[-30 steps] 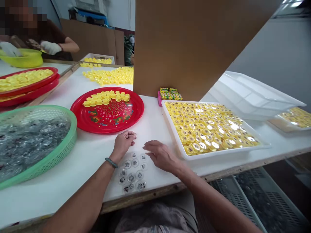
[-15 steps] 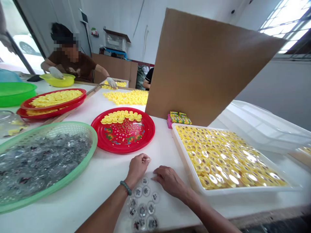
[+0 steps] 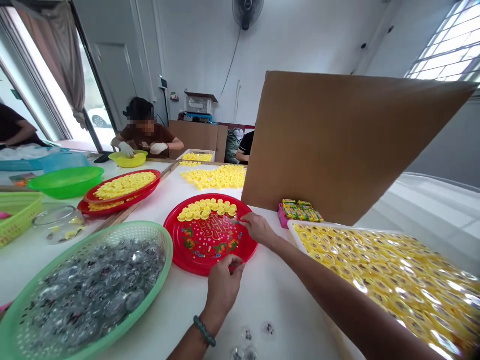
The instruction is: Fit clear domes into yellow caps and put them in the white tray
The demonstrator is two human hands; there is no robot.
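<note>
A red tray (image 3: 173, 239) with a printed middle lies ahead of me, a row of yellow caps (image 3: 206, 209) along its far side. My left hand (image 3: 224, 287) is closed, with thumb and fingers pinched at the tray's near rim. My right hand (image 3: 258, 228) reaches over the right rim, fingers together and fingertips just inside it. A few small clear lids (image 3: 248, 336) lie on the white table by my left wrist.
A green basket (image 3: 162, 239) of clear lids stands at the left. A white tray (image 3: 296, 235) of gold-topped pieces is at the right, behind it a leaning cardboard sheet (image 3: 348, 145) and a pink box (image 3: 299, 211). A gloved co-worker (image 3: 144, 136) sits at the back.
Both hands left the clear lids near the table edge and moved forward to the red tray. The camera has tilted up, showing more of the room.
</note>
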